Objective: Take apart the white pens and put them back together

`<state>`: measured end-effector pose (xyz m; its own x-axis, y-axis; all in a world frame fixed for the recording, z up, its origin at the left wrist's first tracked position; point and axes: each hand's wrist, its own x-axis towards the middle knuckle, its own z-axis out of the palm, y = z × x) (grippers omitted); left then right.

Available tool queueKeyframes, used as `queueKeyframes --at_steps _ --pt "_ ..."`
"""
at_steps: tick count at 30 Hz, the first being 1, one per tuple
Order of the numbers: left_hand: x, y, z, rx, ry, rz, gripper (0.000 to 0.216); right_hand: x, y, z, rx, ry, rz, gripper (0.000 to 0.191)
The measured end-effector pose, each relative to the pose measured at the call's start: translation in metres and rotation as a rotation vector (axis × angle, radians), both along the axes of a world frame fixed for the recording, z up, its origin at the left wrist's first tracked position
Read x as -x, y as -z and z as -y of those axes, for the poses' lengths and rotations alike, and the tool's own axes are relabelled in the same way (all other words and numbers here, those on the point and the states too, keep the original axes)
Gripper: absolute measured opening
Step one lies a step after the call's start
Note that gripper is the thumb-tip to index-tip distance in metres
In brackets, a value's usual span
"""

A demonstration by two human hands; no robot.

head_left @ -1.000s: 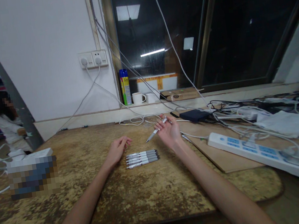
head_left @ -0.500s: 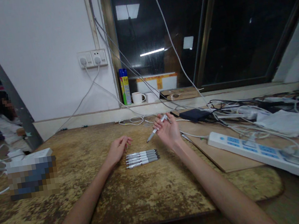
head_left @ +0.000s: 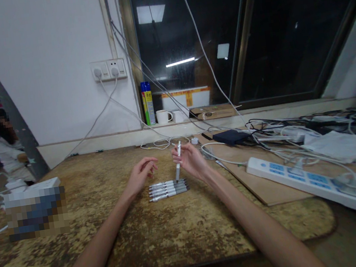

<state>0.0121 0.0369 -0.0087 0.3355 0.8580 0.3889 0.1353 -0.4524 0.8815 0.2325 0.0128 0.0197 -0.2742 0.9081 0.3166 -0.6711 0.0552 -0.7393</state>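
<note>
My right hand [head_left: 191, 161] grips a white and grey pen [head_left: 178, 161] nearly upright, tip pointing down just above a row of several like pens [head_left: 168, 188] lying side by side on the worn wooden table [head_left: 147, 240]. My left hand [head_left: 141, 173] hovers just left of that row, fingers loosely curled and holding nothing, close to the pens' left ends.
A white power strip [head_left: 309, 183] lies on a board at the right among tangled cables [head_left: 282, 136]. A blurred box [head_left: 35, 207] sits at the left. A spray can [head_left: 147, 103] and mug [head_left: 163, 116] stand on the sill. Another person [head_left: 3, 141] sits far left.
My right hand has moved left and down, turning the pen from a slant to nearly upright over the row. My left hand has lifted slightly toward it.
</note>
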Motion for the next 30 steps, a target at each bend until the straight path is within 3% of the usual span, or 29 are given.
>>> queueKeyframes --at_steps 3,7,11,14,18,23,30 --pt "-0.001 -0.003 0.003 0.005 0.014 0.026 0.040 0.002 0.003 0.001 -0.072 0.062 0.174 0.011" --pt "-0.005 -0.008 0.012 -0.032 0.078 0.019 0.047 0.006 0.010 0.003 -0.239 0.161 0.515 0.028" --pt "-0.008 -0.011 0.018 -0.060 0.139 -0.051 0.039 0.009 0.017 0.004 -0.317 0.137 0.680 0.035" --pt "-0.006 -0.007 0.013 -0.056 0.095 -0.096 0.036 0.002 0.025 -0.005 -0.318 0.132 0.799 0.034" --pt "0.003 0.003 -0.002 -0.005 -0.033 -0.105 0.039 -0.020 0.038 -0.024 -0.329 0.257 1.025 0.035" --pt "0.015 0.016 -0.013 -0.029 -0.038 -0.227 0.037 -0.033 0.050 -0.035 -0.353 0.229 1.104 0.028" --pt "0.022 0.018 -0.010 -0.062 0.031 -0.383 0.035 -0.028 0.061 -0.036 -0.415 0.147 1.220 0.027"
